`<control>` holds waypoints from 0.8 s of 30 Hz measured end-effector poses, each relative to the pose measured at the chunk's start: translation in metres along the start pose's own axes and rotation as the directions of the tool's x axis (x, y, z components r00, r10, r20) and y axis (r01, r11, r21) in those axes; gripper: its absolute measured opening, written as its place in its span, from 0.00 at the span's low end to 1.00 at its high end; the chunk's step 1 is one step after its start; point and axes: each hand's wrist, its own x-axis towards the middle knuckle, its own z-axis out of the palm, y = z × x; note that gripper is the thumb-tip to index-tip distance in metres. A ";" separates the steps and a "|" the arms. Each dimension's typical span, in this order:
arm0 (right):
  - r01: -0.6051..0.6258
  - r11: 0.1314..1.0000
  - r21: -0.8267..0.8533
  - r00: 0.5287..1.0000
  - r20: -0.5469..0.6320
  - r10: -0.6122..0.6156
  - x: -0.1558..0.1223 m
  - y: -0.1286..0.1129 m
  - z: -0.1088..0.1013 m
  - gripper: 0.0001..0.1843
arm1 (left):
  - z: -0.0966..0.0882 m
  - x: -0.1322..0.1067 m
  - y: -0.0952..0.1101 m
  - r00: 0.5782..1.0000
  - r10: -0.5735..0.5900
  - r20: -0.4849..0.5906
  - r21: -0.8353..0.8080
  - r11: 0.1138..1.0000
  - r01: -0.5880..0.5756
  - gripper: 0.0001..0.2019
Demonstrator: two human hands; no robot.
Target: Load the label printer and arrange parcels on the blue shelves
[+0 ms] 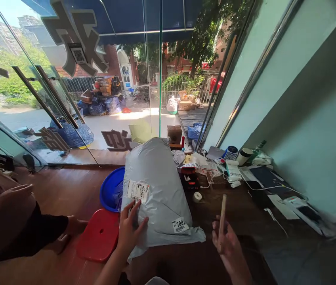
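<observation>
A large grey plastic mailing bag (159,178) lies bulging on the dark table. It bears a white shipping label (138,191) and, near its front corner, a smaller sticker (180,225) printed with a number that starts 700. My left hand (130,225) rests on the bag with its fingers spread, fingertips just below the shipping label. To the right of the bag, my right hand (226,239) is raised above the table, wrapped round a thin phone (222,217) seen edge-on. The phone's screen cannot be made out from here.
A red stool (99,237) and blue basin (108,190) stand left of the table. Another person (4,206) is at the far left. A tape roll (197,197), a black-and-red box (189,178), papers and cables lie to the right. Glass doors (120,79) rise beyond.
</observation>
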 end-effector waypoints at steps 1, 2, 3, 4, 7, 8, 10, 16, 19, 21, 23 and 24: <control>0.019 0.998 0.059 0.998 0.062 -0.023 -0.011 -0.006 0.010 0.40 | -0.002 0.000 -0.002 1.000 0.020 0.018 -0.009 1.000 -0.020 0.25; 0.037 0.992 0.120 0.995 0.089 -0.048 -0.023 -0.010 0.021 0.44 | -0.004 0.001 -0.004 0.998 0.043 0.044 -0.014 0.999 -0.042 0.25; 0.041 0.984 0.176 0.994 0.093 -0.058 -0.034 -0.012 0.034 0.47 | -0.006 0.002 -0.006 0.994 0.072 0.083 -0.016 0.997 -0.071 0.24; 0.030 0.972 0.233 0.996 0.074 -0.049 -0.046 -0.012 0.048 0.47 | -0.009 0.003 -0.008 0.985 0.109 0.132 -0.020 0.994 -0.107 0.25; -0.064 0.904 0.423 0.998 0.024 0.059 -0.084 -0.003 0.101 0.38 | -0.020 0.012 -0.018 0.920 0.259 0.295 -0.055 0.966 -0.254 0.26; -0.086 0.876 0.475 0.996 0.024 0.085 -0.096 0.003 0.122 0.34 | -0.024 0.017 -0.023 0.886 0.316 0.341 -0.074 0.948 -0.309 0.27; -0.081 0.855 0.513 0.997 0.031 0.076 -0.119 0.015 0.162 0.33 | -0.030 0.028 -0.032 0.810 0.422 0.407 -0.102 0.902 -0.419 0.27; 0.103 0.910 0.402 0.983 -0.181 -0.031 -0.168 0.043 0.250 0.45 | -0.029 0.057 -0.046 0.638 0.609 0.471 -0.115 0.760 -0.640 0.30; 0.115 0.921 0.373 0.959 -0.284 -0.004 -0.188 0.047 0.272 0.42 | -0.026 0.059 -0.044 0.637 0.610 0.471 -0.102 0.755 -0.648 0.31; 0.140 0.917 0.374 0.950 -0.312 -0.018 -0.199 0.048 0.281 0.37 | -0.025 0.059 -0.042 0.642 0.606 0.469 -0.094 0.757 -0.646 0.29; 0.167 0.908 0.384 0.947 -0.318 -0.040 -0.207 0.049 0.286 0.35 | -0.025 0.058 -0.039 0.642 0.609 0.466 -0.083 0.753 -0.653 0.28; 0.180 0.903 0.390 0.946 -0.319 -0.051 -0.210 0.051 0.288 0.35 | -0.026 0.058 -0.037 0.641 0.612 0.463 -0.077 0.748 -0.659 0.28</control>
